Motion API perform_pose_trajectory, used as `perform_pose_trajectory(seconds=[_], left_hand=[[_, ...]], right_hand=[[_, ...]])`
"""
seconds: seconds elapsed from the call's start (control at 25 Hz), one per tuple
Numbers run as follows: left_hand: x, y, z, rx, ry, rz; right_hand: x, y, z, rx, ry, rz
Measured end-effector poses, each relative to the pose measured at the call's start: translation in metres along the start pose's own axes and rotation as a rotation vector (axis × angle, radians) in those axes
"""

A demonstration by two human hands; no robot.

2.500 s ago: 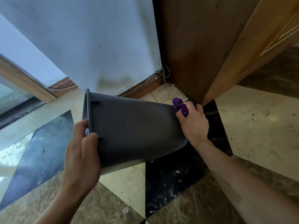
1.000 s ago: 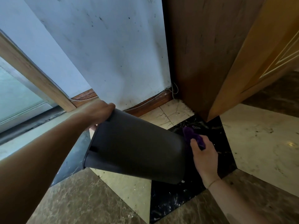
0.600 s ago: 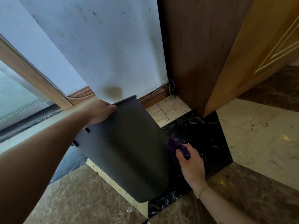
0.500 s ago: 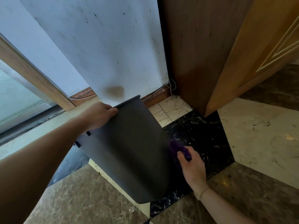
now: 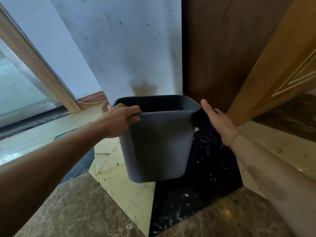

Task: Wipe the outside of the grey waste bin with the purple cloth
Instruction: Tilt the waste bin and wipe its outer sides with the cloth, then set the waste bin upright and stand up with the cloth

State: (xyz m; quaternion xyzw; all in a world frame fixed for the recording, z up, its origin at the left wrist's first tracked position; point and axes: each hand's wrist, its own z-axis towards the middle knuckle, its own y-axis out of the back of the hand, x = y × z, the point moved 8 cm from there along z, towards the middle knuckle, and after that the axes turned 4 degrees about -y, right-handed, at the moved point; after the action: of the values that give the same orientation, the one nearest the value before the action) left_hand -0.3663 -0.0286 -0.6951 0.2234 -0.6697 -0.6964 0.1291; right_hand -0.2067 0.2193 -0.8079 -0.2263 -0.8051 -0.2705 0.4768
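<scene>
The grey waste bin is held upright, mouth up; its inside is too dark to judge. Its near rim is gripped by the left hand, fingers curled over. The purple cloth is pressed against the bin's right side by the right hand; whether its fingers are spread cannot be told.

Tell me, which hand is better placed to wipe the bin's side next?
The right hand: it presses the purple cloth against the grey bin, while the left hand grips the rim.

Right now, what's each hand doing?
Left hand: grips the bin rim.
Right hand: presses the cloth against the bin's side; grip hidden.
</scene>
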Motion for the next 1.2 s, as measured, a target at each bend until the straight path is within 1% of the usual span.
perform_pose_trajectory(seconds=[0.08,0.16,0.28,0.44,0.52,0.72,0.92,1.12,1.2], left_hand=[[-0.004,0.0,0.007,-0.017,-0.054,-0.031],[-0.006,0.001,0.008,-0.096,-0.091,-0.062],[-0.004,-0.015,0.0,-0.204,-0.082,-0.032],[0.004,-0.047,-0.007,-0.24,-0.071,0.082],[0.009,-0.058,-0.006,-0.273,-0.047,0.102],[0.015,-0.076,-0.001,-0.317,-0.013,0.119],[0.024,-0.078,0.006,-0.317,-0.019,0.134],[0.024,-0.081,0.007,-0.261,-0.001,0.184],[0.024,-0.078,0.004,-0.241,0.028,0.245]], right_hand=[[0.017,0.01,0.015,0.052,-0.023,0.057],[0.026,0.012,0.022,0.068,-0.048,0.09],[0.033,0.013,0.029,0.005,-0.002,0.106],[0.033,0.001,0.038,-0.101,0.096,0.045],[0.033,-0.005,0.044,-0.148,0.129,0.006],[0.031,-0.014,0.06,-0.186,0.183,-0.028],[0.029,-0.016,0.069,-0.213,0.21,-0.134],[0.023,-0.013,0.067,-0.254,0.26,-0.291],[0.025,-0.007,0.059,-0.301,0.26,-0.338]])
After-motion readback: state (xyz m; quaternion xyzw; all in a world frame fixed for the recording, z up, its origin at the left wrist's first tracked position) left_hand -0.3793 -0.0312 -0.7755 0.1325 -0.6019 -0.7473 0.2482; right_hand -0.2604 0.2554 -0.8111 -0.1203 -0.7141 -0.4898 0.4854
